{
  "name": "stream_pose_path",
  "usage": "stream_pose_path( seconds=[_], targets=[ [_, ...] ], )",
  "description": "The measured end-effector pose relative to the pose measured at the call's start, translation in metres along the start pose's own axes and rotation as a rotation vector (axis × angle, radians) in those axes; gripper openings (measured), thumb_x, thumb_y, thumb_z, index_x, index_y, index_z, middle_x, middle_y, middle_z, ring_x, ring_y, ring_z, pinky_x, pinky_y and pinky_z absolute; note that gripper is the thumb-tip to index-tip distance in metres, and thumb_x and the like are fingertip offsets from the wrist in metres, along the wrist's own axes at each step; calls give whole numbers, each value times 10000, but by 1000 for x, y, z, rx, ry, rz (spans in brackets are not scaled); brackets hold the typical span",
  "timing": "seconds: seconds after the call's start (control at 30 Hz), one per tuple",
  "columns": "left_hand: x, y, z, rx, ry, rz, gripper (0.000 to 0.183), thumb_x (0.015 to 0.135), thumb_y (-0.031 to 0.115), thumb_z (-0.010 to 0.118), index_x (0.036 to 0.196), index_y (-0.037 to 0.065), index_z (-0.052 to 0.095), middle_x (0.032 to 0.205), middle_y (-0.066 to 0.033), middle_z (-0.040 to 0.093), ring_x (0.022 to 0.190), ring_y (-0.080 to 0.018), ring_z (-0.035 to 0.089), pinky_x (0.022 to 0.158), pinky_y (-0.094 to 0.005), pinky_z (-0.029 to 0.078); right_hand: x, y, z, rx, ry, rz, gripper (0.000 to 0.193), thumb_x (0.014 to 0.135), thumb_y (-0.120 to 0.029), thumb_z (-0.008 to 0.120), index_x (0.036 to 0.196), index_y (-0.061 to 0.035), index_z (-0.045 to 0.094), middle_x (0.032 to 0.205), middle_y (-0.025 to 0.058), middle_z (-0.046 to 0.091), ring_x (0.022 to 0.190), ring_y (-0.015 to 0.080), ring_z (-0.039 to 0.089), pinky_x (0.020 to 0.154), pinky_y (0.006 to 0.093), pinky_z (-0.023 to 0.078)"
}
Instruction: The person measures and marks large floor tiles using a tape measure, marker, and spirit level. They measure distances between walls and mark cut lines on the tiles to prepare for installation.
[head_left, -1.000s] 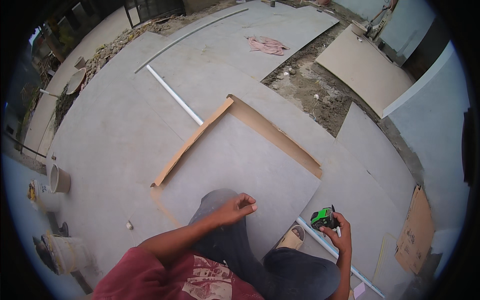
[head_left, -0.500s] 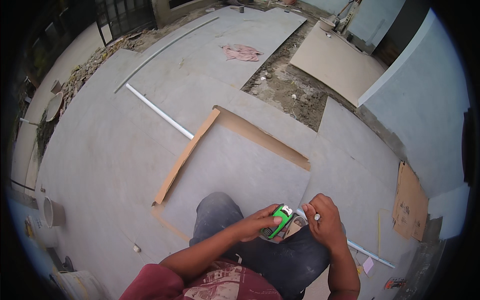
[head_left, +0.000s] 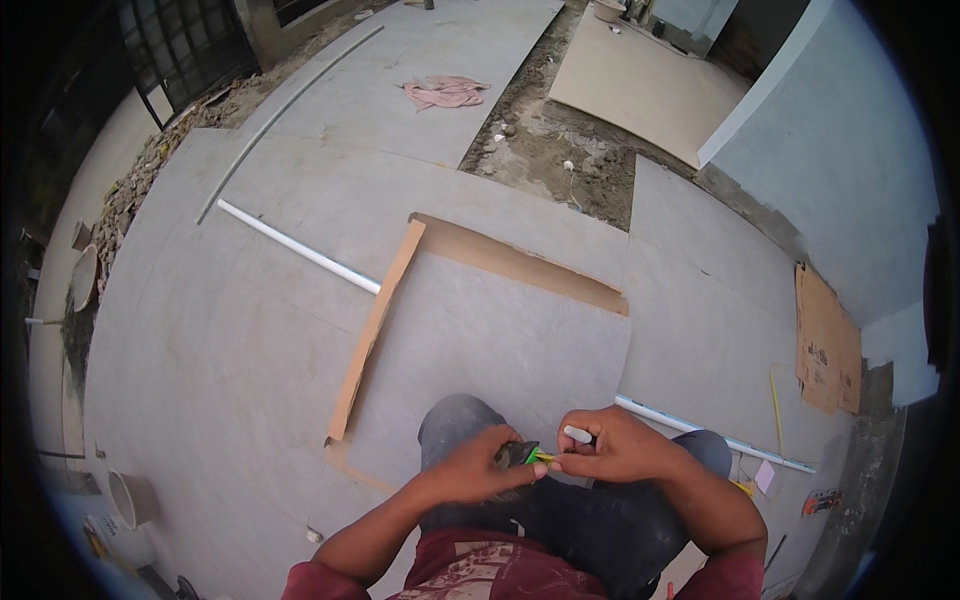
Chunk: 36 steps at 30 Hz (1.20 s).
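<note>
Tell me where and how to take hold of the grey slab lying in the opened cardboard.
I'd take the slab by its right edge, coming from the right and pinching its flat body from above and below: that side shows no raised flap, whereas the cardboard stands up along its left and far edges. Whether there is room beneath, I cannot tell.

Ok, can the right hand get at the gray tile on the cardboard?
Likely yes: the gray tile lies open just ahead of the right hand, though its grip is busy with a white pen-like tool and the yellow tape.
</note>
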<state>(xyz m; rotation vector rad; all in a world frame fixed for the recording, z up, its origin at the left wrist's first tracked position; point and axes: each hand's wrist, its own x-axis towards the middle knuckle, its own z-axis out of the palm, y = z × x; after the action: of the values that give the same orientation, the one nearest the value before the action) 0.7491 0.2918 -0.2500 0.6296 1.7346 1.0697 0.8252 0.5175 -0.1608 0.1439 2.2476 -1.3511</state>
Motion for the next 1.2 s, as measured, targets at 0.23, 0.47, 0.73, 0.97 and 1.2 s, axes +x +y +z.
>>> stream_pose_path(
  seconds=[0.23, 0.47, 0.73, 0.97, 1.2],
  targets=[
    [36, -68, -75, 142, -293, -268, 662, 860, 573, 685, 1195, 4, 632, 905, -121, 676, 845, -179, 649, 743, -306, 507, -56, 56, -105, 239, 674, 83, 224, 934, -220, 699, 843, -33, 615, 676, -19, 561, 555, 39, 450, 505, 222, 359],
    [115, -104, -121, 576, -262, -396, 621, 876, 656, 572, 1031, 77, 733, 925, -129, 715, 858, -285, 678, 757, -400, 529, -73, 243, -72, 490, 904, 447, 291, 957, -312, 669, 917, -28, 625, 729, 47, 581, 501, 81, 461, 461, 251, 395],
    [181, -82, -136, 908, -160, -356, 611, 948, 620, 489, 923, 59, 729, 898, -152, 716, 905, -344, 685, 800, -448, 536, 8, 342, -1, 826, 945, 599, 326, 962, -277, 667, 1092, 17, 613, 777, 85, 621, 455, 96, 460, 411, 272, 418],
    [256, -103, -179, 978, 20, -285, 616, 937, 623, 534, 927, 36, 724, 873, -164, 697, 886, -343, 681, 806, -458, 528, 95, 407, -67, 1056, 1011, 519, 168, 970, -196, 660, 1044, -54, 610, 705, 12, 555, 413, 84, 368, 415, 286, 386],
    [327, -128, -242, 1179, 303, -518, 586, 936, 611, 568, 971, 48, 726, 933, -145, 691, 971, -290, 669, 853, -439, 487, 143, 467, -99, 901, 1110, 674, 233, 967, -213, 659, 1091, -20, 619, 693, 3, 513, 447, 86, 395, 421, 282, 383]
  ],
)
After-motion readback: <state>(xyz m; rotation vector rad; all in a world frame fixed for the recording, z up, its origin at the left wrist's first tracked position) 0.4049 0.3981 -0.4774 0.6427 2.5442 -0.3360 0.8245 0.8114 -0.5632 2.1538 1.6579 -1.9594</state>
